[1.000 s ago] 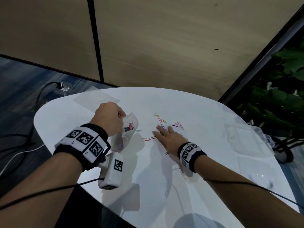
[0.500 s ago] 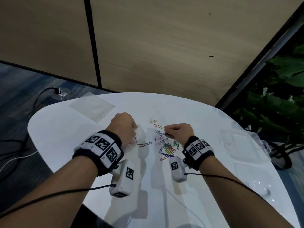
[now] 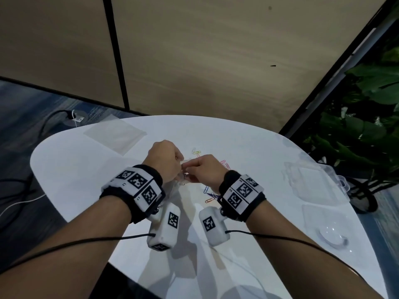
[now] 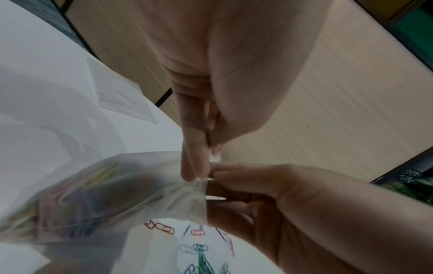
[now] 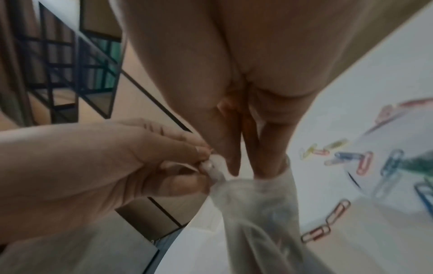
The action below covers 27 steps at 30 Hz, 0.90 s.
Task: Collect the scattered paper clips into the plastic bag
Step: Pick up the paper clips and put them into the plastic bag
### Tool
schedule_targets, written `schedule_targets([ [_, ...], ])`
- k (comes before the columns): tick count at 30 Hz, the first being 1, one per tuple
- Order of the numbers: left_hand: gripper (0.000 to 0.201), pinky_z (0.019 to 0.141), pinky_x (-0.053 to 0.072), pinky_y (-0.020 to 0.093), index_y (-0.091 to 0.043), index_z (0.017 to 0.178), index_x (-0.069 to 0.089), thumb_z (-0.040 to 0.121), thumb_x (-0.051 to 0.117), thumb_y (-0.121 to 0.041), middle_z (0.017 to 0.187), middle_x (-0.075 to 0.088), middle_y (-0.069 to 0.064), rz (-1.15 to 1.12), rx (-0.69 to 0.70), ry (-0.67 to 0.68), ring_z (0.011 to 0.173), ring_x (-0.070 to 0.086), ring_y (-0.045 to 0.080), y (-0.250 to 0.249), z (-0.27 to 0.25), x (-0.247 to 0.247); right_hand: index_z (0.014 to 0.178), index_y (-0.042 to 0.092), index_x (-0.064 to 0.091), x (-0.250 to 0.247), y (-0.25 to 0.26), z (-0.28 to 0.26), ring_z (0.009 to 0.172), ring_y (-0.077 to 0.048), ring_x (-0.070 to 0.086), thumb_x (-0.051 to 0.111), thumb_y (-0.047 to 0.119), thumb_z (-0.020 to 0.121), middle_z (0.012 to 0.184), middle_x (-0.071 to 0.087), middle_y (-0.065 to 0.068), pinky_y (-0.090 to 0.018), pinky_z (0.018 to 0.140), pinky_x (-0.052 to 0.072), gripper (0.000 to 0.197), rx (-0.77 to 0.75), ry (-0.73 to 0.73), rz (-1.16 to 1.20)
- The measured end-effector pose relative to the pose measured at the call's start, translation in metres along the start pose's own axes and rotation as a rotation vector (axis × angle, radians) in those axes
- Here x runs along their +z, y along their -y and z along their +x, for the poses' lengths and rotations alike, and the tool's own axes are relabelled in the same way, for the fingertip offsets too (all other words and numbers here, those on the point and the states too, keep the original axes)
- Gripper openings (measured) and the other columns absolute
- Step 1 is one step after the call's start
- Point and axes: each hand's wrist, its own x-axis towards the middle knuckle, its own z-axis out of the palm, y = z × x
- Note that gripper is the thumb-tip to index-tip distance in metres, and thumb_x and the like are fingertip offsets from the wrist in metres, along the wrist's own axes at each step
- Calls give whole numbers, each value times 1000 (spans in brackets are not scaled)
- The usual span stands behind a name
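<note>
Bag [image 4: 112, 194] of clips hung above worktop [image 3: 248, 145] | my left hand [image 3: 165, 161] pinched its mouth | my right hand [image 3: 205, 169] pinched the opposite rim | loose paper clips [image 5: 365, 163] lay beneath

1. The head view looks forward and down from above the near edge of the white table [image 3: 71, 175], with both forearms reaching in and a tan wall behind the far edge.
2. The left wrist view sits very close under the left hand [image 4: 211, 92], facing along its fingers toward the far left corner of the table.
3. The right wrist view sits just as close under the right hand [image 5: 246, 83], facing along its fingers across the table.
4. All three share the plastic bag [image 4: 112, 194] pinched between both hands and the loose paper clips [image 5: 365, 163] lying on the table beside it.
</note>
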Motion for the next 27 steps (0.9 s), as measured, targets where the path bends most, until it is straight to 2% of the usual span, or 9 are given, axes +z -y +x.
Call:
schedule_targets([
  [2, 22, 85, 61, 38, -11, 99, 77, 89, 60, -3, 100, 74, 11, -6, 3, -7, 89, 72, 28, 1, -1, -2, 85, 21, 79, -5, 6, 0, 87, -32, 72, 61, 8, 82, 91, 76, -15, -43, 88, 59, 22, -38, 58, -148],
  [4, 25, 86, 61, 39, -10, 99, 77, 89, 58, 0, 100, 74, 11, -14, 0, -26, 88, 73, 29, 5, 0, -8, 93, 12, 78, -22, 8, 3, 86, -29, 71, 61, 4, 87, 97, 74, -19, -42, 87, 59, 20, -75, 12, -32],
  [7, 27, 83, 62, 39, -9, 100, 77, 89, 56, 3, 97, 75, 12, -61, -22, -44, 81, 75, 28, 18, 0, -23, 113, 11, 73, -58, -14, 25, 101, -24, 67, 58, 12, 93, 114, 72, -11, -36, 101, 50, 25, -80, -305, -289],
  [9, 24, 81, 63, 38, -8, 99, 77, 91, 56, 2, 92, 76, 12, -71, -41, -62, 76, 76, 26, 30, -2, -37, 137, 14, 55, -73, -42, 44, 127, -26, 53, 51, 29, 98, 141, 55, -9, -32, 109, 37, 42, 85, -366, -625],
  [11, 22, 78, 64, 38, -8, 99, 76, 93, 56, 0, 88, 75, 13, -91, -57, -72, 71, 77, 25, 41, -5, -50, 150, 10, 31, -68, -69, 64, 140, -33, 35, 40, 38, 101, 155, 34, -16, -38, 113, 30, 58, 259, -314, -704],
  [13, 22, 74, 65, 37, -8, 99, 75, 94, 55, -1, 83, 75, 14, -98, -71, -72, 64, 77, 23, 50, -7, -61, 154, 10, 17, -53, -81, 84, 147, -35, 18, 31, 44, 102, 162, 14, -16, -45, 117, 21, 63, 285, -299, -748],
  [16, 25, 72, 65, 38, -9, 97, 75, 95, 51, -1, 78, 75, 13, -89, -79, -76, 61, 76, 24, 59, -6, -71, 156, 14, 11, -33, -71, 107, 149, -36, 9, 26, 44, 103, 164, 4, -13, -50, 119, 16, 62, 222, -279, -840],
  [20, 26, 73, 64, 36, -8, 97, 74, 95, 50, -2, 78, 75, 14, -70, -69, -74, 62, 76, 25, 61, -4, -75, 156, 19, 7, -17, -54, 124, 151, -35, 3, 29, 35, 105, 165, -2, -7, -52, 120, 12, 59, 63, -97, -1011],
  [27, 25, 73, 64, 40, -8, 98, 75, 94, 51, -1, 79, 75, 16, -40, -50, -64, 63, 76, 28, 64, -2, -76, 155, 19, 17, 24, -58, 90, 148, -38, 13, 29, 34, 105, 163, 9, -12, -52, 119, 19, 54, -300, 135, -1233],
])
